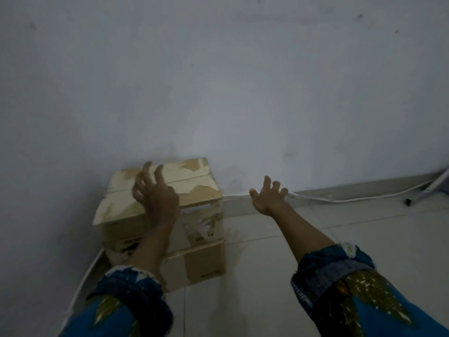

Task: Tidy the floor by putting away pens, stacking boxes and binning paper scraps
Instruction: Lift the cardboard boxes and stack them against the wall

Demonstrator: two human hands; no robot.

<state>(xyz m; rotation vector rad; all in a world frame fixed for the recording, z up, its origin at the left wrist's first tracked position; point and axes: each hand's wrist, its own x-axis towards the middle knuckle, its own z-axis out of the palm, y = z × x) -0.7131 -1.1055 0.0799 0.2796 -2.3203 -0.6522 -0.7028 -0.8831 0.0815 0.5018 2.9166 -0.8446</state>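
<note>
Two cardboard boxes stand stacked in the corner where the walls meet. The upper box (194, 181) has a taped lid with torn patches; the lower box (204, 261) sits on the floor under it. My left hand (155, 193) hovers over the upper box's lid with its fingers spread, holding nothing. My right hand (267, 194) is out in the air to the right of the stack, palm up and fingers apart, empty. No pens or paper scraps show in this view.
A white cable (340, 199) runs along the foot of the back wall. Another cable (82, 280) follows the left wall. A dark plug and a metal leg (422, 190) lie at the far right. Pale floor tiles (267, 276) spread right of the boxes.
</note>
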